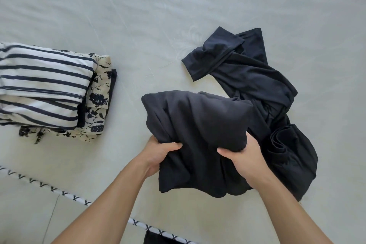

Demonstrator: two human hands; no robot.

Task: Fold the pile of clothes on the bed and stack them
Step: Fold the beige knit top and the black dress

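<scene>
Both forearms are entering from the bottom edge, and my hands are meeting on one dark garment [198,125]. My left hand [158,154] is gripping its near left portion, thumb on top and fingers [152,170] curled under the cloth. My right hand [241,156] is gripping the near right portion in the same way, thumb pressed into the fabric. This garment is bunched, partly raised off the bed [138,16], and not yet folded into a flat shape.

Just beside it, to the right and touching it, a second dark garment [247,69] is lying crumpled, one sleeve or leg end stretching away from me. It is untouched.

Well apart on the left, a folded stack [59,93] is sitting on the bed. Count: one striped piece [43,77] on top, one floral-print piece [99,93] below it, and a dark edge between them that may be a third; I cannot tell.

Progress judgement: at least two items are folded and stacked; two dark items are remaining. A dark scrap [158,238] is showing beyond the patterned bed trim [59,192] at the bottom edge; what it is cannot be determined.
</scene>
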